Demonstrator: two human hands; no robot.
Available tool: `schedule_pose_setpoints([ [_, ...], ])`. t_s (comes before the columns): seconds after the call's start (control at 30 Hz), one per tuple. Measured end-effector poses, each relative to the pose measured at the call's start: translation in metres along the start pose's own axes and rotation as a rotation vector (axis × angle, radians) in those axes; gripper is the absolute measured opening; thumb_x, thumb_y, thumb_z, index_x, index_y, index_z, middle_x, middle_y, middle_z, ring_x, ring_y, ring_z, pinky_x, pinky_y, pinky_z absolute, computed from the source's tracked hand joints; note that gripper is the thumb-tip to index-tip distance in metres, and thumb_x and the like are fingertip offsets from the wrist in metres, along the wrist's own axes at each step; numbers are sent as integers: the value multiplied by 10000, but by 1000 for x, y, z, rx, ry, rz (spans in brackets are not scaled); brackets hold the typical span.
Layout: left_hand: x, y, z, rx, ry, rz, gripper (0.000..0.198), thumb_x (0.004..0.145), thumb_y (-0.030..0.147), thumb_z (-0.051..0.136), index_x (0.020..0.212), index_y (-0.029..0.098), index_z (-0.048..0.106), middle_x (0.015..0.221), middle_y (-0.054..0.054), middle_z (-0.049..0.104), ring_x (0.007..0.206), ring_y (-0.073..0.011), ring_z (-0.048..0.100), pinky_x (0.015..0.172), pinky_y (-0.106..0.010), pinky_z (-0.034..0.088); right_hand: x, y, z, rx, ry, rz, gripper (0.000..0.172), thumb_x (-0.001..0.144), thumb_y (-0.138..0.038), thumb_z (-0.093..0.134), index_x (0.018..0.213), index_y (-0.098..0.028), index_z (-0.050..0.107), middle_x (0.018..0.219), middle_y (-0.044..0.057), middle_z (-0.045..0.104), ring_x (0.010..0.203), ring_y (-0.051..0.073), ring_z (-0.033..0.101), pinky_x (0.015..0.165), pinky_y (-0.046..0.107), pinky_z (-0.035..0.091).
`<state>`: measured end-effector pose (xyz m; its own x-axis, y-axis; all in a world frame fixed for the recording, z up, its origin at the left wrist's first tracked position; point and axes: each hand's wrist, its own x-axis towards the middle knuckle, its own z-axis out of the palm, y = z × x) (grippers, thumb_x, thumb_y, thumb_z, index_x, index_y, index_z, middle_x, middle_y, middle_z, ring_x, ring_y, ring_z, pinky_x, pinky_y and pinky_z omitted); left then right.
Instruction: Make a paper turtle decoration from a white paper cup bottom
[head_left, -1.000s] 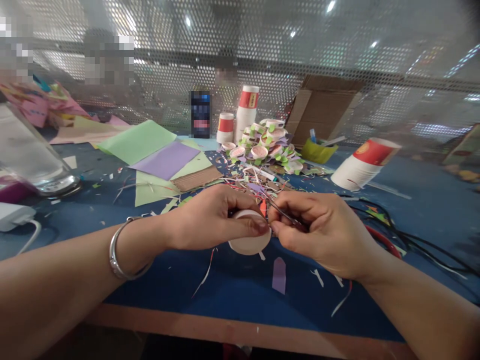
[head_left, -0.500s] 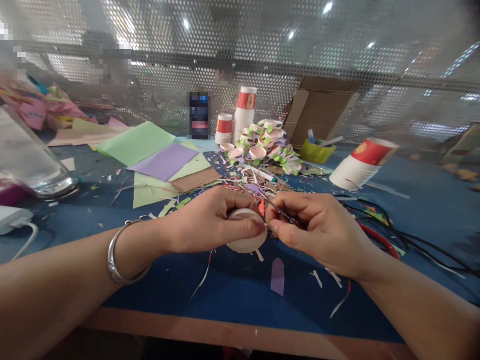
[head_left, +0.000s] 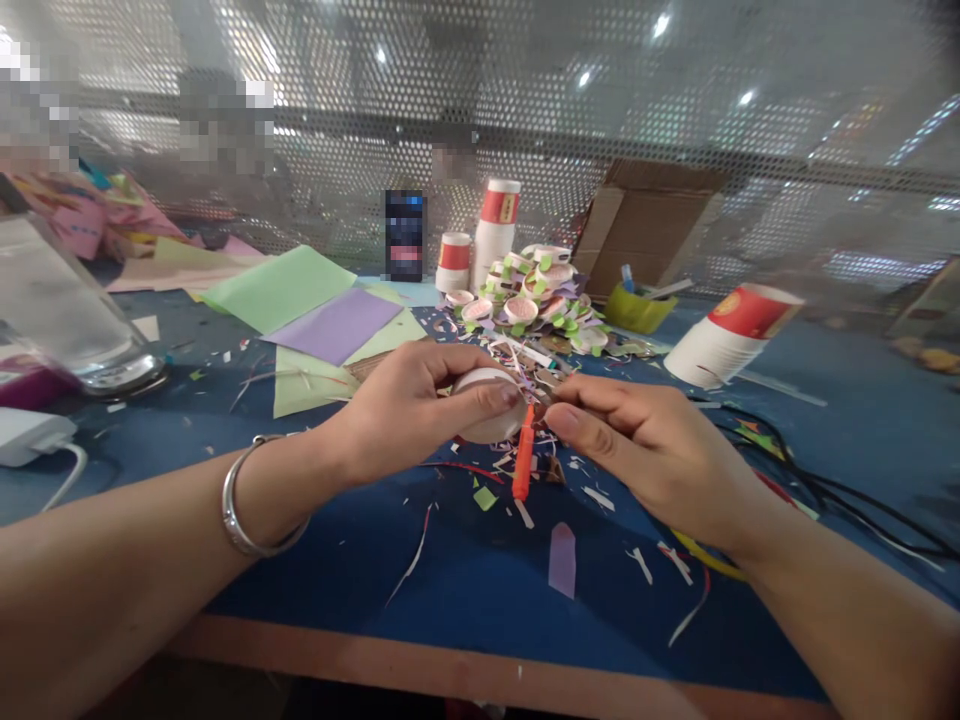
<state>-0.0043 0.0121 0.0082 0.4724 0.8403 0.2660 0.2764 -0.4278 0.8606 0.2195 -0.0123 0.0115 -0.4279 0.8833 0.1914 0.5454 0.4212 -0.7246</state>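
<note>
My left hand (head_left: pixel 427 405) grips a small white paper cup piece (head_left: pixel 491 425), apparently a cut-down cup base, with the thumb across its side. Close by on the right, my right hand (head_left: pixel 637 440) is curled round what appears to be scissors, mostly hidden by the fingers. A yellow curved handle (head_left: pixel 709 558) shows below the wrist, and a red curve lies beyond it. Between the hands lies an orange pen-like stick (head_left: pixel 523 462). Paper scraps are scattered beneath, with a purple paper tab (head_left: pixel 562 560) nearer the table edge.
Behind the hands is a pile of decorated cup bases (head_left: pixel 536 300), beside stacked paper cups (head_left: pixel 496 230). Another cup stack (head_left: pixel 735 335) leans at right near black cables (head_left: pixel 832 490). Coloured paper sheets (head_left: pixel 281 290), a phone (head_left: pixel 405 235) and a glass (head_left: pixel 90 320) stand left.
My left hand has lifted the cup piece slightly up and away. My right hand has drawn a little apart from it; the orange stick and a yellow handle are now uncovered.
</note>
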Motion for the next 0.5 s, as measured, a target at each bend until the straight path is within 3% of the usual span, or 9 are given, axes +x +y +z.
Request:
schedule_pose_setpoints([
  [0.27, -1, 2, -1, 10, 5, 44, 234, 892, 356, 646, 894, 134, 723, 746, -3, 607, 625, -81, 500, 542, -205, 382, 1, 1, -1, -91, 2, -68, 410, 979, -546, 501, 839, -204, 677, 750, 21, 616, 699, 151, 541, 627, 294, 390],
  [0.5, -2, 0, 0, -47, -29, 42, 254, 879, 386, 650, 858, 145, 730, 822, -54, 692, 770, -151, 619, 635, -242, 464, 0, -1, 0, -108, 38, -113, 382, 947, -528, 570, 743, -221, 673, 680, 22, 619, 706, 174, 604, 568, 276, 407],
])
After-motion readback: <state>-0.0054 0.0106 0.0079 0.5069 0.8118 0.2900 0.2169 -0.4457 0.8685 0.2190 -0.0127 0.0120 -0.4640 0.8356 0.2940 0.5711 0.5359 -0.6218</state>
